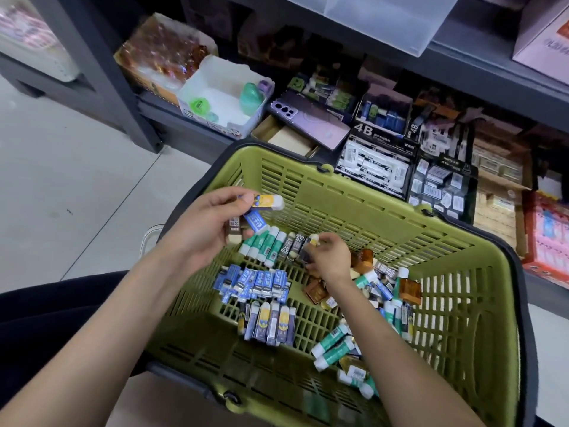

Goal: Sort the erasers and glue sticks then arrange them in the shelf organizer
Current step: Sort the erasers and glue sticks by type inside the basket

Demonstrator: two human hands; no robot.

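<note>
The sorting step looks to be the one in hand. On the floor of the olive-green slatted plastic basket (354,217) neat rows already lie: green-and-white glue sticks (264,246), dark grey 2B erasers (292,248) just beside them, blue-sleeved erasers (255,283) nearer the person, and yellow-and-grey sleeved erasers (271,323) nearer again. A mixed heap (381,291) of glue sticks, erasers and amber translucent packets lies unsorted at the right side of the basket. The left hand (201,232) hovers above the rows, its fingers (221,201) curled round three pieces at once: a yellow-sleeved white eraser (269,202) pinched at the top, a blue-sleeved eraser (256,222) below it and a brown-sleeved eraser (235,232) lowest. The right hand (331,257) is low in the basket beside the dark grey row, its fingers pinching a small dark eraser with a pale yellow end (312,241). Nothing seems bound for the shelf yet; the black 4B cardboard display box (374,163) and its neighbours stand under the grey metal shelf board (508,78) beyond the basket. The next move probably calls for setting the pinched piece in line with its own kind without knocking the neighbouring row askew. Each of the three held erasers then needs dealing out to its matching row.
</note>
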